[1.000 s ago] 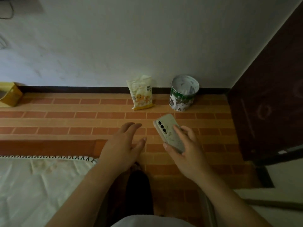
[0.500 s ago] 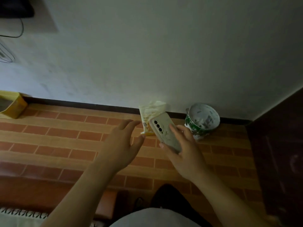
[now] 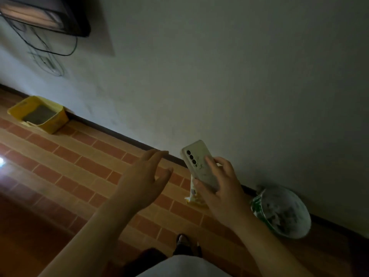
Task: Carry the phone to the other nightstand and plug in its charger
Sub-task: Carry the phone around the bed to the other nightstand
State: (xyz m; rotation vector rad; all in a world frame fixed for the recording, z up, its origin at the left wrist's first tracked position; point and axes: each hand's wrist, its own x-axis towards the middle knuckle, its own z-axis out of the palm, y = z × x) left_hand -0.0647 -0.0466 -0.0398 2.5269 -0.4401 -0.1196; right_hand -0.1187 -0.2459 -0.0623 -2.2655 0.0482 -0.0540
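Pale slab-shaped phone in scuffed light case (image 3: 199, 163): rigid, light, smooth back likely slippery, breakable if dropped; best held across long edges near lower half. Left of grip: left hand (image 3: 142, 181) empty, fingers spread, apart from phone. Right hand (image 3: 221, 188) clasps phone's lower end, thumb on near edge, fingers across back. Long axis runs up-left from grip, camera end away from palm, back facing viewer.

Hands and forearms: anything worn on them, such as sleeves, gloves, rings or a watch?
Nothing shows on either. The left hand and right hand are bare, without gloves, and both forearms are uncovered to the frame's bottom edge. No watch or ring shows, though dim light could hide a thin one.
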